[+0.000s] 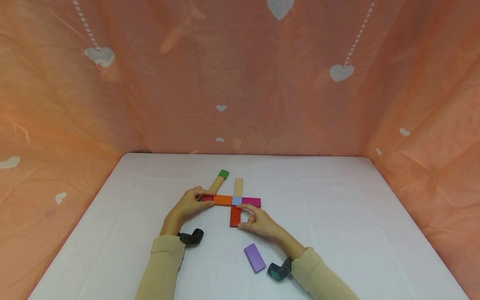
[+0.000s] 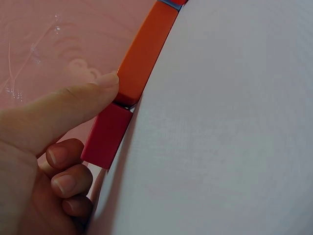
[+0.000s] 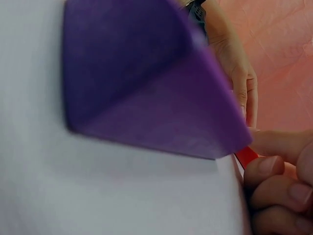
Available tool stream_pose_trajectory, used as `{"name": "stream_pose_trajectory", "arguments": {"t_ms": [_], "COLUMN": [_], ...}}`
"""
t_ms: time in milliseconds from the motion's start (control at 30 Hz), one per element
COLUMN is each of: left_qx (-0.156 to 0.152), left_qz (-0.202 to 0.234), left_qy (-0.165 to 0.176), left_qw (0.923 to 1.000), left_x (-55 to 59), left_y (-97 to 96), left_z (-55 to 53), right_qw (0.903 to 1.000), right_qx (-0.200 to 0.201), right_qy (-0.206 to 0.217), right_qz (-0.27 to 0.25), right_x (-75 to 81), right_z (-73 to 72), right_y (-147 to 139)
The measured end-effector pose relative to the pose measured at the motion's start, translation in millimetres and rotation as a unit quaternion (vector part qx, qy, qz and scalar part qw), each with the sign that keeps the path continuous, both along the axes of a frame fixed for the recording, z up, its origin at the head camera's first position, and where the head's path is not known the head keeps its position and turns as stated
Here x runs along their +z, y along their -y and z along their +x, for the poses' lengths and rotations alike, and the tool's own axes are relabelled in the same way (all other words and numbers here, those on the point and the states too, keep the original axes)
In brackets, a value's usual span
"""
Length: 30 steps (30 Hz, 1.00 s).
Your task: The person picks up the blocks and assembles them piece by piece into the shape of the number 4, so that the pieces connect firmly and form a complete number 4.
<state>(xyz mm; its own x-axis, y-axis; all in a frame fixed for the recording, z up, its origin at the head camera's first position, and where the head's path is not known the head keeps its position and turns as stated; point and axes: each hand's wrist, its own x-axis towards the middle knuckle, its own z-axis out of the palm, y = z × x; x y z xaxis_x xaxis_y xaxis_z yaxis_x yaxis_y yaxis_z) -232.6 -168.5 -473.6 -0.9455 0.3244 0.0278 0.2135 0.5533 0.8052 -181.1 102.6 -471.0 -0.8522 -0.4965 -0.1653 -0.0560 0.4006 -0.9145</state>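
Observation:
Several blocks lie joined on the white table in the head view. My left hand (image 1: 190, 203) is at the left of the row, thumb and index finger gripping the left end of the orange block (image 1: 223, 201). In the left wrist view the thumb touches that block, and curled fingers sit beside a crimson block (image 2: 107, 136). My right hand (image 1: 261, 223) holds the red block (image 1: 235, 217) below the row, index finger at its far end and thumb by its near corner. A light blue block (image 1: 237, 201) links orange, red, magenta (image 1: 251, 202) and plain wood (image 1: 238, 187).
A purple block (image 1: 254, 258) lies apart, near the right forearm, and looms large in the right wrist view. Wooden pieces (image 1: 216, 183) run up from the row's left end to a green block (image 1: 223, 174). Orange curtains (image 1: 240, 83) enclose the white table (image 1: 337, 216).

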Motion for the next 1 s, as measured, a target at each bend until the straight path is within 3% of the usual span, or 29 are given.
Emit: {"name": "stream_pose_trajectory", "arguments": {"t_ms": [267,433,667,1000], "left_qx": [0.000,0.005,0.008,0.013], "left_qz": [0.001,0.004,-0.001,-0.007], "left_qy": [-0.007,0.005,0.010,0.016], "left_qw": [1.0000,1.0000,0.9999,0.9998], "left_x": [-1.2,-1.6,-2.9,-3.4], "left_y": [0.0,-0.4,-0.4,0.0], "left_z": [0.1,0.0,-1.6,-2.7], "right_qw": [0.9999,0.9995,0.9998,0.9999], "right_qx": [0.002,0.009,-0.014,0.011], "right_qy": [-0.004,-0.016,0.014,0.008], "right_qz": [-0.011,-0.027,-0.004,-0.006], "right_x": [1.1,-0.2,-1.5,2.3], "right_z": [1.1,1.9,-0.3,-0.5], "right_y": [-0.6,-2.9,0.2,-4.1]}}
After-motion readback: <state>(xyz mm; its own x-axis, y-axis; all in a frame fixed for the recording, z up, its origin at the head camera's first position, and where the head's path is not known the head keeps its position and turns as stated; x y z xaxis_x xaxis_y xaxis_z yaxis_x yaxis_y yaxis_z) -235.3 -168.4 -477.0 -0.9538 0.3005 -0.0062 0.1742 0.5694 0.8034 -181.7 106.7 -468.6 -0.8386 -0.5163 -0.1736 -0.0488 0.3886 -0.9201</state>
